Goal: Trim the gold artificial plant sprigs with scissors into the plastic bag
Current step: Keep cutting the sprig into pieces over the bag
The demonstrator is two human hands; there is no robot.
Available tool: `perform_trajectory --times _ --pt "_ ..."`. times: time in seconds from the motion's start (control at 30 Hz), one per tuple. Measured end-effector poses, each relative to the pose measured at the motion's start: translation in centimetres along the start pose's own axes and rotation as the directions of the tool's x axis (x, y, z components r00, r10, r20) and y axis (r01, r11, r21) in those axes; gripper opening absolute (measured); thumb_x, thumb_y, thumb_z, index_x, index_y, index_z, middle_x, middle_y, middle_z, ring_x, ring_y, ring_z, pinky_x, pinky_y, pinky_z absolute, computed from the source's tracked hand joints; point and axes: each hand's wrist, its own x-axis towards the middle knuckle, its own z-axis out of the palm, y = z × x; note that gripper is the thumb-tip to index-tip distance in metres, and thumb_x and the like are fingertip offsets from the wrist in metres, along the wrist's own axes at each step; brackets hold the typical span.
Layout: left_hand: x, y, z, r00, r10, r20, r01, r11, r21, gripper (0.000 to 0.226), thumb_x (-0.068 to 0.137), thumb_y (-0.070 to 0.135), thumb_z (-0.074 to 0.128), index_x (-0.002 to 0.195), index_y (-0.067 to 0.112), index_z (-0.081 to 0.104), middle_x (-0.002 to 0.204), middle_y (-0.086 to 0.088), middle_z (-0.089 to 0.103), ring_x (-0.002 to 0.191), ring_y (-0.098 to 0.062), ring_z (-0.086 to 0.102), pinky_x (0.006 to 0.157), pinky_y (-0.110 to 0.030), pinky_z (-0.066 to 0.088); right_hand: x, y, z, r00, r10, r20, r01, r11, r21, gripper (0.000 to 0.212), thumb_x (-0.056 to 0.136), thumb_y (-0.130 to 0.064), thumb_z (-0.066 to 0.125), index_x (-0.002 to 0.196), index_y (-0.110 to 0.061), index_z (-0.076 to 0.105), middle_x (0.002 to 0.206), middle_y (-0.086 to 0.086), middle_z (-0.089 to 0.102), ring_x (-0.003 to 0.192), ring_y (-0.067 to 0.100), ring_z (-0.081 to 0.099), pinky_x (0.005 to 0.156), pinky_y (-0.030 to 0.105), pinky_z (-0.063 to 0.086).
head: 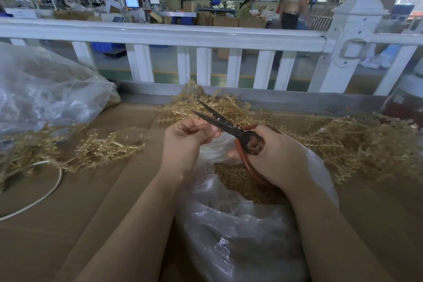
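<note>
The red-handled scissors (231, 129) are gripped by the right hand (272, 155), with fingers passed through the loops and the dark blades parted and pointed up and to the left. The left hand (187, 136) is curled into a loose fist just beside the blades; what is pinched in it, if anything, cannot be told. Both hands are held above the open mouth of a clear plastic bag (233, 224), in which a heap of gold trimmings (240, 181) is seen. The bag is set on a cardboard-covered table (80, 213). Gold artificial plant sprigs are piled behind the hands (206, 103), spread to the right (366, 142) and to the left (75, 151). A white cord (45, 197) is looped near the left pile, and a second large plastic bag (45, 89) is slumped at the far left. The table is bounded by a white railing (160, 34).
</note>
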Motion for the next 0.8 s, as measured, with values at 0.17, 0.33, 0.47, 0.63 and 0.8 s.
perform_trajectory --times 0.17,0.33,0.47,0.63,0.8 --pt "0.10 0.07 -0.02 1.000 -0.001 -0.003 0.001 1.000 0.011 0.032 0.085 -0.005 0.069 0.065 0.020 0.074 0.071 -0.006 0.073 0.073 -0.019 0.068 0.079 -0.035 0.054 0.12 0.35 0.48 0.999 -0.004 -0.032 0.004 1.000 0.023 0.071 0.063 -0.102 0.034 0.093 -0.043 0.059 0.069 -0.026 0.058 0.064 -0.013 0.047 0.054 0.009 0.027" --pt "0.22 0.06 0.06 1.000 -0.025 -0.007 0.025 1.000 -0.017 0.032 0.086 -0.006 0.066 0.066 0.018 0.072 0.070 -0.006 0.072 0.071 -0.018 0.069 0.077 -0.032 0.053 0.28 0.65 0.83 1.000 -0.010 -0.014 0.011 0.999 0.052 0.077 0.059 -0.105 0.033 0.093 -0.042 0.061 0.070 -0.026 0.058 0.067 -0.010 0.050 0.056 0.011 0.032" --pt "0.19 0.07 0.09 1.000 -0.023 -0.003 0.023 0.999 -0.041 0.024 0.087 -0.008 0.065 0.071 0.011 0.068 0.069 -0.006 0.071 0.068 -0.016 0.068 0.074 -0.028 0.054 0.39 0.68 1.07 1.000 0.001 -0.007 -0.001 0.997 0.077 0.089 0.053 -0.109 0.025 0.091 -0.039 0.063 0.070 -0.025 0.060 0.068 -0.007 0.052 0.056 0.015 0.038" --pt "0.16 0.20 0.13 1.000 -0.015 0.006 0.015 0.999 -0.048 0.033 0.086 -0.005 0.067 0.064 0.020 0.072 0.066 -0.001 0.070 0.066 -0.013 0.066 0.077 -0.030 0.054 0.44 0.81 1.08 1.000 -0.001 0.009 0.001 0.997 0.076 0.086 0.056 -0.107 0.029 0.090 -0.037 0.065 0.069 -0.023 0.061 0.065 -0.004 0.055 0.056 0.017 0.043" --pt "0.27 -0.04 -0.13 0.999 0.028 0.027 -0.030 0.997 0.072 0.023 0.087 -0.007 0.066 0.073 0.010 0.074 0.068 -0.003 0.071 0.068 -0.014 0.068 0.074 -0.026 0.054 0.01 0.45 0.48 0.996 -0.035 -0.077 0.037 0.999 0.018 0.062 0.068 -0.099 0.034 0.088 -0.045 0.057 0.062 -0.029 0.052 0.058 -0.012 0.047 0.051 0.007 0.026"
